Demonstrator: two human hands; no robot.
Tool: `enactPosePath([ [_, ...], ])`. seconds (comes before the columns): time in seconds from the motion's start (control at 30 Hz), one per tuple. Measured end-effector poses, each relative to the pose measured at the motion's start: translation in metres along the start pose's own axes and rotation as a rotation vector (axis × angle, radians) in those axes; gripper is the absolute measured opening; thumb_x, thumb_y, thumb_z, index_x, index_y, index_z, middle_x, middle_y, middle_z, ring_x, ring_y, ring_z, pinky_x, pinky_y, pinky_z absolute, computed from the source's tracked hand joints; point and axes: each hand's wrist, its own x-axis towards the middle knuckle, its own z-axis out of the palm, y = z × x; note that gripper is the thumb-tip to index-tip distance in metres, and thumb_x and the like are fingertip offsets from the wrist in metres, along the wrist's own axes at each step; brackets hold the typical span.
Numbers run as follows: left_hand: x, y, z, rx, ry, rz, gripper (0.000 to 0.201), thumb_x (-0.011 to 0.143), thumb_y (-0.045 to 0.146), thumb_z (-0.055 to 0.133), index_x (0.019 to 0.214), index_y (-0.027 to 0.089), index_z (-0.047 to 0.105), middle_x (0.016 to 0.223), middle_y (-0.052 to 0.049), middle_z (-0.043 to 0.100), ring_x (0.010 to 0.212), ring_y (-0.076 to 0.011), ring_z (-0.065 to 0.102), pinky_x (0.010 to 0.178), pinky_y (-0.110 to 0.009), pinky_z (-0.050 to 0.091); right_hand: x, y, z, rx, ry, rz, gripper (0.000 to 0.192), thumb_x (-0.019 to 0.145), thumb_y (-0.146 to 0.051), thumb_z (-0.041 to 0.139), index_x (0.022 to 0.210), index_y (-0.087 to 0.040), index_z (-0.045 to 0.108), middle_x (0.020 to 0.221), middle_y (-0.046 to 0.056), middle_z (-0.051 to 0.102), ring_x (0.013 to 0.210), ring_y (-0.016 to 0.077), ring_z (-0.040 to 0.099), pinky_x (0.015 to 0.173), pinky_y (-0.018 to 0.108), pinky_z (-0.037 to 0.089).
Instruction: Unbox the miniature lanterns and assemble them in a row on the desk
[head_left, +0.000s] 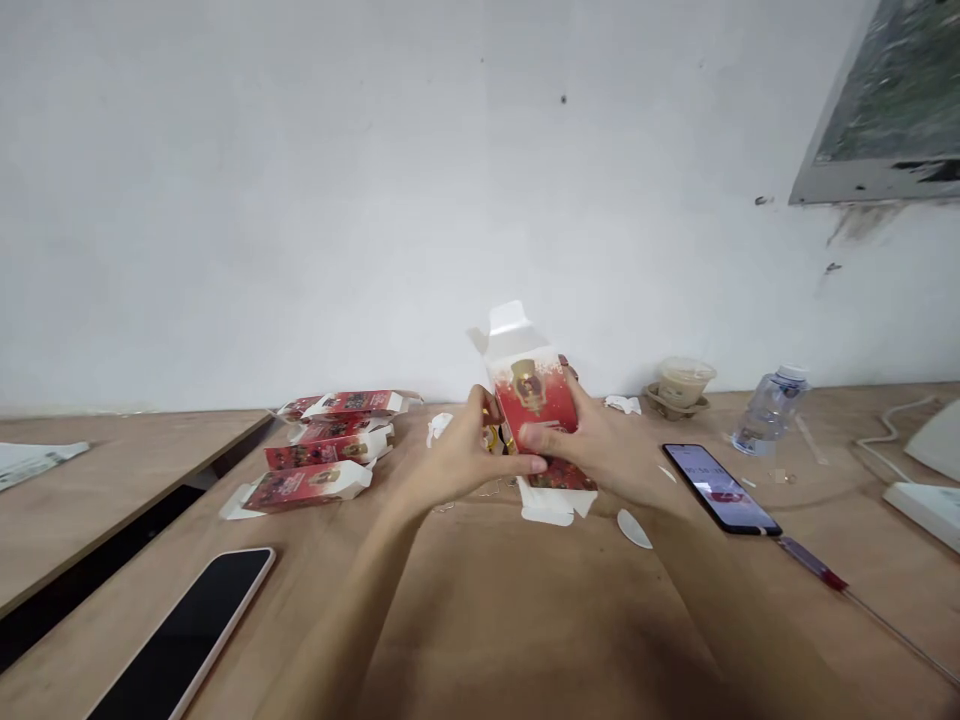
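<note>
A red and white printed carton (544, 400), with a gold figure on its front, is held up just above the table, tilted. White flaps stick out at its top and bottom ends. My right hand (589, 435) wraps around its right side, thumb across the front. From the left, my left hand (469, 445) closes on the carton's lower left edge, its thumb reaching across toward the right thumb. Something small and gold (493, 437) shows between the left fingers and the carton; I cannot tell whether it is held.
Several similar cartons (307, 485) lie at the left. A dark-screened phone (191, 630) is front left; a lit phone (720, 487) with a cable lies right. Behind it stand a lidded cup (684, 382) and a bottle (772, 408). A gap (157, 530) splits the tables at left.
</note>
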Motion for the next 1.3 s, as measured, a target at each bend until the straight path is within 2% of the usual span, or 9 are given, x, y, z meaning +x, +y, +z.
enactPosePath([
  [0.13, 0.006, -0.005, 0.017, -0.049, 0.109, -0.009, 0.056, 0.053, 0.035, 0.082, 0.09, 0.02, 0.042, 0.087, 0.0, 0.057, 0.081, -0.0171, 0.058, 0.068, -0.029, 0.047, 0.0, 0.005, -0.001, 0.027, 0.15, -0.051, 0.046, 0.07, -0.044, 0.068, 0.108, -0.022, 0.057, 0.092, 0.006, 0.068, 0.088, 0.0252, 0.063, 0.071, 0.039, 0.053],
  [0.27, 0.006, -0.005, 0.009, -0.281, 0.135, -0.072, 0.051, 0.06, 0.042, 0.078, 0.082, 0.022, 0.036, 0.077, 0.002, 0.059, 0.066, -0.0131, 0.058, 0.057, -0.025, 0.044, 0.004, 0.019, -0.011, 0.13, 0.267, -0.049, 0.031, 0.072, -0.045, 0.065, 0.081, -0.016, 0.061, 0.077, 0.004, 0.067, 0.069, 0.021, 0.063, 0.063, 0.037, 0.052],
  [0.4, 0.003, -0.001, -0.006, -0.259, -0.124, -0.106, 0.029, 0.073, 0.042, 0.068, 0.083, 0.018, 0.055, 0.078, -0.003, 0.066, 0.068, -0.0148, 0.061, 0.06, -0.028, 0.045, 0.001, 0.019, -0.015, 0.135, 0.215, -0.054, 0.027, 0.069, -0.041, 0.068, 0.071, -0.016, 0.06, 0.072, 0.004, 0.066, 0.065, 0.02, 0.062, 0.059, 0.036, 0.052],
  [0.5, -0.002, 0.0, -0.018, -0.202, -0.233, -0.118, 0.027, 0.074, 0.043, 0.065, 0.078, 0.016, 0.064, 0.075, -0.004, 0.069, 0.066, -0.0158, 0.061, 0.062, -0.029, 0.047, 0.002, 0.016, -0.014, 0.111, 0.134, -0.073, 0.032, 0.07, -0.045, 0.069, 0.082, -0.017, 0.062, 0.081, 0.006, 0.069, 0.073, 0.0217, 0.064, 0.064, 0.038, 0.054],
  [0.63, -0.004, -0.017, -0.047, -0.174, 0.035, -0.179, 0.032, 0.068, 0.046, 0.071, 0.076, 0.016, 0.066, 0.068, -0.004, 0.068, 0.06, -0.0146, 0.06, 0.058, -0.027, 0.047, 0.004, 0.016, -0.018, 0.06, 0.135, -0.099, 0.061, 0.07, -0.052, 0.069, 0.119, -0.022, 0.05, 0.118, 0.012, 0.062, 0.098, 0.0253, 0.063, 0.079, 0.043, 0.055],
  [0.8, 0.024, -0.066, -0.107, -0.15, 0.573, -0.372, 0.043, 0.066, 0.054, 0.067, 0.078, 0.013, 0.059, 0.06, -0.005, 0.064, 0.057, -0.0159, 0.061, 0.057, -0.027, 0.05, 0.0, 0.016, -0.036, -0.136, 0.342, -0.128, 0.061, 0.074, -0.055, 0.063, 0.123, -0.022, 0.047, 0.127, 0.014, 0.055, 0.1, 0.0268, 0.062, 0.081, 0.045, 0.053],
  [0.97, 0.049, -0.1, -0.144, 0.242, 0.653, -0.67, 0.041, 0.082, 0.051, 0.04, 0.07, 0.015, 0.054, 0.054, -0.013, 0.063, 0.057, -0.0261, 0.062, 0.053, -0.035, 0.047, -0.004, 0.02, -0.049, -0.407, 0.365, -0.152, 0.047, 0.082, -0.053, 0.053, 0.116, -0.022, 0.052, 0.112, 0.013, 0.063, 0.094, 0.0272, 0.063, 0.076, 0.044, 0.052],
  [1.13, 0.038, -0.098, -0.131, 0.56, 0.639, -0.591, 0.019, 0.073, 0.034, 0.05, 0.063, 0.018, 0.055, 0.061, -0.009, 0.064, 0.079, -0.0306, 0.062, 0.067, -0.035, 0.044, -0.002, 0.027, -0.058, -0.748, 0.235, -0.052, 0.042, 0.084, -0.053, 0.047, 0.112, -0.022, 0.054, 0.101, 0.01, 0.067, 0.09, 0.0282, 0.064, 0.073, 0.042, 0.05],
  [1.3, 0.017, -0.095, -0.083, 0.695, 0.496, -0.369, 0.021, 0.078, 0.038, 0.044, 0.074, 0.021, 0.054, 0.067, -0.003, 0.064, 0.071, -0.0232, 0.06, 0.068, -0.031, 0.041, -0.012, 0.053, -0.076, -0.986, 0.046, 0.063, 0.043, 0.084, -0.045, 0.049, 0.119, -0.02, 0.051, 0.107, 0.013, 0.064, 0.092, 0.0314, 0.063, 0.073, 0.04, 0.046],
])
